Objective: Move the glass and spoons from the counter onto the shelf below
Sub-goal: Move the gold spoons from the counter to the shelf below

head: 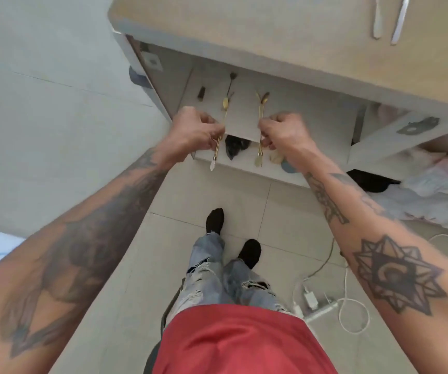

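My left hand [194, 132] pinches a slim gold spoon [224, 105] by its handle, bowl end pointing toward the back of the white shelf [306, 122] under the counter [244, 31]. My right hand [282, 130] grips a second gold spoon [260, 114] the same way, about a hand's width to the right. Both spoons hover just above the shelf's front part. Each handle end sticks out below my fist. A dark-handled spoon [231, 82] lies further back on the shelf. No glass is in view.
Two silver utensils [390, 20] lie on the counter at the top right. A lower compartment holds dark and pale items [235, 147]. Plastic bags [433, 179] fill the right side. White cables and a charger [322, 295] lie on the tiled floor by my feet.
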